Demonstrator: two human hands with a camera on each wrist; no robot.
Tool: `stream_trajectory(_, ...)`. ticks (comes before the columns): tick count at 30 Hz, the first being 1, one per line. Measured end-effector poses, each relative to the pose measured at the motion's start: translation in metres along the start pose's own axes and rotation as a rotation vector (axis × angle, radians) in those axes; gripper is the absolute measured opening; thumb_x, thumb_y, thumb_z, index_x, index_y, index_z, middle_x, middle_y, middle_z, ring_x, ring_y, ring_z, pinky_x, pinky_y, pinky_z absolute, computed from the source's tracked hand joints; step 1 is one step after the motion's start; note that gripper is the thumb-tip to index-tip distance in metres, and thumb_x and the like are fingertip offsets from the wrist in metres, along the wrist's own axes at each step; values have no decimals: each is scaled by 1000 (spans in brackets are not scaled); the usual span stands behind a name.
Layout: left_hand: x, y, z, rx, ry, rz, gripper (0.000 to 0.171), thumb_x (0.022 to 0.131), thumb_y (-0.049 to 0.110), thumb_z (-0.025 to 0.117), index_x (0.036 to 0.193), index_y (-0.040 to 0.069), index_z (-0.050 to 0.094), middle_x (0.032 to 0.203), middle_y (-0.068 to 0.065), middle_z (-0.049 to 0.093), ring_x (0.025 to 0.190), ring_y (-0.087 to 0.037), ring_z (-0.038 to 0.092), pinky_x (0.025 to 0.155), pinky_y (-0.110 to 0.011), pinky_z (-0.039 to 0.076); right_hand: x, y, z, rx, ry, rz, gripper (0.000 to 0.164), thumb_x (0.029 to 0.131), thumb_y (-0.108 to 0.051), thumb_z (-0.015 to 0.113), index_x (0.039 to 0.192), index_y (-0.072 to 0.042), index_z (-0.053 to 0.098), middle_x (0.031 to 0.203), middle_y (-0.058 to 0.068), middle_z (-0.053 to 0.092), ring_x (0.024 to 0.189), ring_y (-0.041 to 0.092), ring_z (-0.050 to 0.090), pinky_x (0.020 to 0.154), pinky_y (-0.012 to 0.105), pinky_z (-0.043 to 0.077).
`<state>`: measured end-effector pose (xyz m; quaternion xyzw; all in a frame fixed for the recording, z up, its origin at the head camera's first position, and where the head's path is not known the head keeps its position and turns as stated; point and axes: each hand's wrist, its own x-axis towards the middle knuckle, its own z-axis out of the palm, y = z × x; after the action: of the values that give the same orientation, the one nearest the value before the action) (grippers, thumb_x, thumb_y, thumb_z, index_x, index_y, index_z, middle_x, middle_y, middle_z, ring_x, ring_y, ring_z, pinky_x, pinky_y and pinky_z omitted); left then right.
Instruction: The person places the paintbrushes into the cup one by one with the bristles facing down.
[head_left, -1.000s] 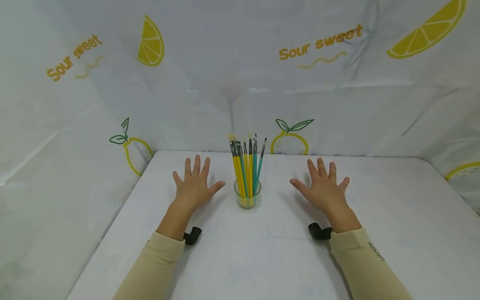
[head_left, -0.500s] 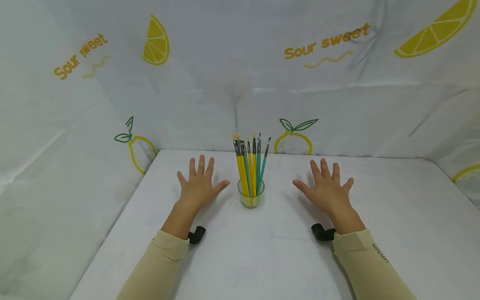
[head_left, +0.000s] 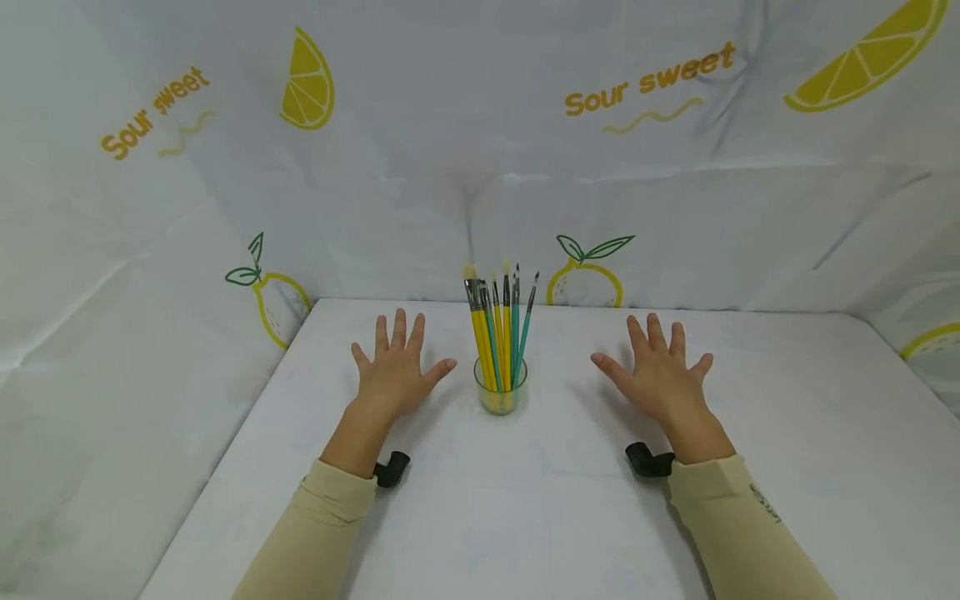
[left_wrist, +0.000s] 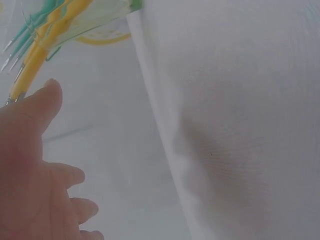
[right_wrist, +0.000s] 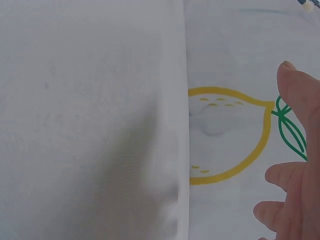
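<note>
A clear glass cup point(head_left: 501, 403) stands on the white table, holding several paintbrushes point(head_left: 497, 342) upright with bristles up; some handles are yellow, others teal. My left hand point(head_left: 392, 377) hovers to the left of the cup, fingers spread and holding nothing. On the other side, my right hand point(head_left: 662, 379) is spread above the table too, with nothing in it. Both thumbs point inward toward the cup, apart from it. In the left wrist view the cup point(left_wrist: 95, 22) and brushes appear past the left thumb. The right wrist view catches only a brush tip point(right_wrist: 307, 5) at its top corner.
The white table point(head_left: 525, 517) ends at a back edge against a white curtain point(head_left: 420, 192) printed with lemons and lettering. A black wrist mount point(head_left: 393, 469) is on the left wrist, and another black mount point(head_left: 648, 460) on the right.
The right hand has shifted slightly to the right, away from the cup. The left hand holds its pose, and the cup with its brushes stays in place. The head view has moved a little.
</note>
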<state>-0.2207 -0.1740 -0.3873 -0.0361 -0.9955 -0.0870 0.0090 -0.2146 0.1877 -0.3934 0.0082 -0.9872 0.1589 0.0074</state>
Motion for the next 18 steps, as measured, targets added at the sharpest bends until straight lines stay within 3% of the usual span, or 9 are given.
stream_trajectory(18,2,-1,0,-2,-7,9,91,84,75,33,153,24,3,159,-10,-6,143,-35,-16,103,-75,-3,0,-1,-3,12,-7,15,102,80,-81,28,152,-13,4,156,23,-2,138,49,-15,92,81,-11)
